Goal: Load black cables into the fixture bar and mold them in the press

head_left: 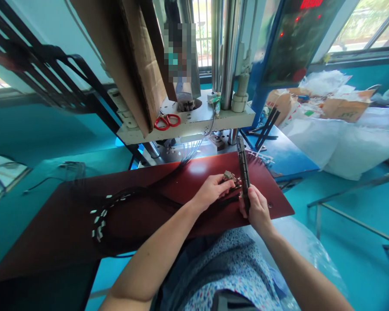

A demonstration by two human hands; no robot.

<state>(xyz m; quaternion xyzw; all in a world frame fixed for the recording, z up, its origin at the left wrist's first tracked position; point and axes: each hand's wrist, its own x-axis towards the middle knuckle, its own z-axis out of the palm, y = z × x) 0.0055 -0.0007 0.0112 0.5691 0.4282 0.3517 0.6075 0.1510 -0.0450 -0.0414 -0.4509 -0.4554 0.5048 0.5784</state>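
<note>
Head view: left fingers (226,186) pinch a small metallic part (228,175) while right fingers (254,198) grip a dark bar (243,166), seemingly mid-handling, the next move likely needing steady grips.

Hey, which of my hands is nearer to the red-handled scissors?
Left. Your left hand, holding a metallic piece, is right of the scissors and closer to you; your right hand, gripping a black strip, is farther right.
</note>
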